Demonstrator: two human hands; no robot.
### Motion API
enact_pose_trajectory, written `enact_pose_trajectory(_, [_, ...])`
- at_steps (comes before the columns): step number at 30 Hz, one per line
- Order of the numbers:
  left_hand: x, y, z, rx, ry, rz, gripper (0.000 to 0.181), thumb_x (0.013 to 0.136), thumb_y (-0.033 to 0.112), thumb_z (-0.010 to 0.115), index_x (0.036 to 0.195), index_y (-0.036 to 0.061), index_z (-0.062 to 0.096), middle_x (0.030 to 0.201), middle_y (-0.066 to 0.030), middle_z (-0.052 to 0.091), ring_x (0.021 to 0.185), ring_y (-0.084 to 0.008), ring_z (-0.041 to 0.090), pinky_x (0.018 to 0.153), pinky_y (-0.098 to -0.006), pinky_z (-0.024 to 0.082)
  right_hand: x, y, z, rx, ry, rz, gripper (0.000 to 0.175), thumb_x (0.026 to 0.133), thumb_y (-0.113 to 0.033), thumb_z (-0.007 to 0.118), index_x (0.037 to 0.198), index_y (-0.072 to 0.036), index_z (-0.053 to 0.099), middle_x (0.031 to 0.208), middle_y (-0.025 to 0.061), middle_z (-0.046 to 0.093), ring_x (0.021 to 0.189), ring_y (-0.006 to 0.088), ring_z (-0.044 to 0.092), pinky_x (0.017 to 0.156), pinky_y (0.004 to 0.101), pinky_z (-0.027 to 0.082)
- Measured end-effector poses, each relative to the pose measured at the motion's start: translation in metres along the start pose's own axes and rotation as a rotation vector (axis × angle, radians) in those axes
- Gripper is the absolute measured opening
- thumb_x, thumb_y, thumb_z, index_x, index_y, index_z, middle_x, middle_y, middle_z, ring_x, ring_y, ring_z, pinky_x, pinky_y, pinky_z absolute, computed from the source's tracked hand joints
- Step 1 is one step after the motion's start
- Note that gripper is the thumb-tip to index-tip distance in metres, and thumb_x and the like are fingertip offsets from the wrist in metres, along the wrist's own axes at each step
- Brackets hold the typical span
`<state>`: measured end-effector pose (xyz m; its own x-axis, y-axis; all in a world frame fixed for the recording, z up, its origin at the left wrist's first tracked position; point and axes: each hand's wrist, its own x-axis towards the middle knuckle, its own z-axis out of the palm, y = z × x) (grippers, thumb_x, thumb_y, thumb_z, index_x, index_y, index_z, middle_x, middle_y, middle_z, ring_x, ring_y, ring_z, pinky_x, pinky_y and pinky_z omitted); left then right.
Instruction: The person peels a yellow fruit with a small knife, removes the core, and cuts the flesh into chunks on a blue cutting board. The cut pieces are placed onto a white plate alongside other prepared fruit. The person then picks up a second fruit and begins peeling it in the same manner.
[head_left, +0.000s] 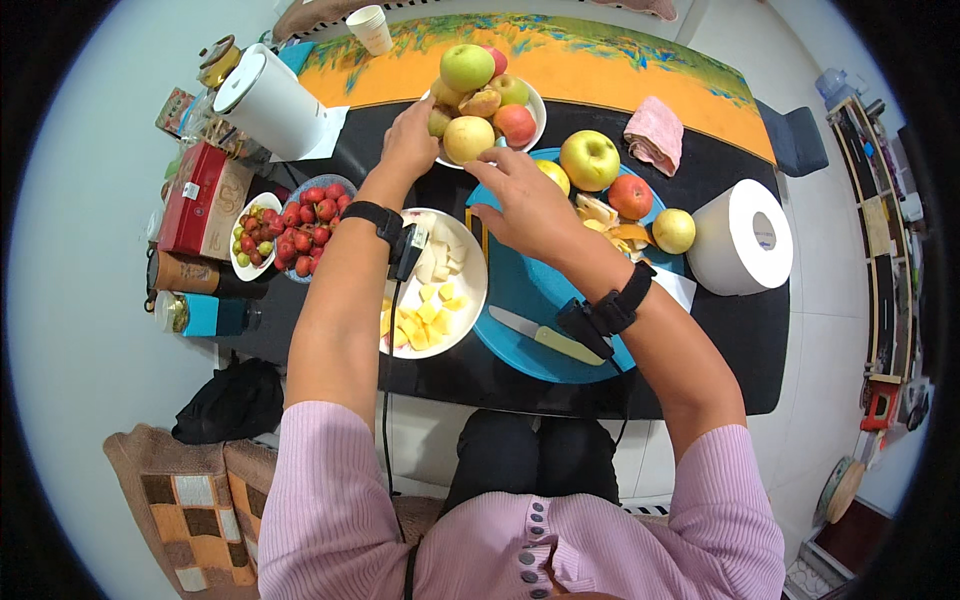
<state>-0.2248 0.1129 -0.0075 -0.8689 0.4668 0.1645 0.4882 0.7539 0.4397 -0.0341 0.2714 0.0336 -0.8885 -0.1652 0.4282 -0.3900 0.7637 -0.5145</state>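
My left hand (411, 142) is at the left rim of a white bowl (537, 112) heaped with apples and other round fruit; its fingertips are partly hidden. My right hand (517, 191) is raised near the bowl's front, fingers spread, beside a yellow round fruit (469, 139). A round blue board (517, 289) bears a green apple (590, 160), a red apple (630, 196), peelings (630, 232) and a knife (547, 335) with a pale yellow-green handle. Left of it, a white plate (472, 300) holds white fruit pieces (442, 251) and yellow fruit cubes (424, 319).
At left stand a bowl of red fruit (307, 229), a dish of small fruit (255, 240), a red box (196, 199) and a white kettle (270, 101). A white paper roll (739, 240) and a pink cloth (655, 135) lie right. Paper cups (370, 30) stand at the back.
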Motion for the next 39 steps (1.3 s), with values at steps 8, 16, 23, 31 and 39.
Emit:
enact_pose_trajectory(8, [-0.008, -0.007, -0.004, 0.189, 0.116, 0.132, 0.070, 0.072, 0.019, 0.085, 0.135, 0.0084, 0.056, 0.130, -0.0155, 0.058, 0.116, -0.0392, 0.057, 0.100, -0.0471, 0.047, 0.001, 0.001, 0.012, -0.001, 0.019, 0.021, 0.047, 0.079, -0.013, 0.078, 0.122, -0.005, 0.063, 0.121, 0.0153, 0.059, 0.112, 0.0352, 0.058, 0.094, 0.0435, 0.051])
enact_pose_trajectory(16, [-0.042, 0.009, -0.018, -0.081, 0.265, 0.069, 0.067, 0.073, 0.014, 0.085, 0.129, 0.0062, 0.050, 0.126, -0.0155, 0.059, 0.116, -0.0370, 0.059, 0.096, -0.0427, 0.051, -0.008, -0.010, 0.008, 0.025, 0.117, 0.068, 0.050, 0.079, -0.015, 0.078, 0.124, -0.002, 0.060, 0.123, 0.0176, 0.058, 0.115, 0.0368, 0.057, 0.096, 0.0440, 0.049])
enact_pose_trajectory(23, [-0.110, 0.065, -0.032, -0.483, 0.293, 0.317, 0.080, 0.072, 0.007, 0.083, 0.140, 0.0094, 0.040, 0.129, -0.0154, 0.054, 0.116, -0.0336, 0.061, 0.096, -0.0407, 0.053, -0.023, -0.023, -0.005, 0.303, 0.164, 0.281, 0.082, 0.085, -0.036, 0.080, 0.145, 0.004, 0.041, 0.130, 0.0225, 0.057, 0.105, 0.0318, 0.065, 0.090, 0.0397, 0.054])
enact_pose_trajectory(31, [-0.182, 0.138, -0.030, -0.742, 0.268, 0.297, 0.089, 0.070, 0.000, 0.085, 0.144, 0.0115, 0.038, 0.131, -0.0119, 0.045, 0.118, -0.0259, 0.058, 0.093, -0.0358, 0.058, -0.074, -0.049, -0.050, 0.888, 0.099, 0.346, 0.061, 0.087, -0.024, 0.080, 0.137, 0.000, 0.055, 0.123, 0.0128, 0.064, 0.106, 0.0192, 0.065, 0.090, 0.0332, 0.055])
enact_pose_trajectory(39, [-0.213, 0.155, -0.029, -0.661, 0.241, 0.396, 0.077, 0.073, 0.005, 0.083, 0.139, 0.0100, 0.043, 0.132, -0.0134, 0.049, 0.118, -0.0263, 0.058, 0.094, -0.0337, 0.057, -0.116, -0.064, -0.060, 0.632, 0.196, 0.244, 0.060, 0.085, -0.019, 0.083, 0.136, -0.002, 0.057, 0.122, 0.0056, 0.061, 0.109, 0.0149, 0.063, 0.091, 0.0298, 0.054])
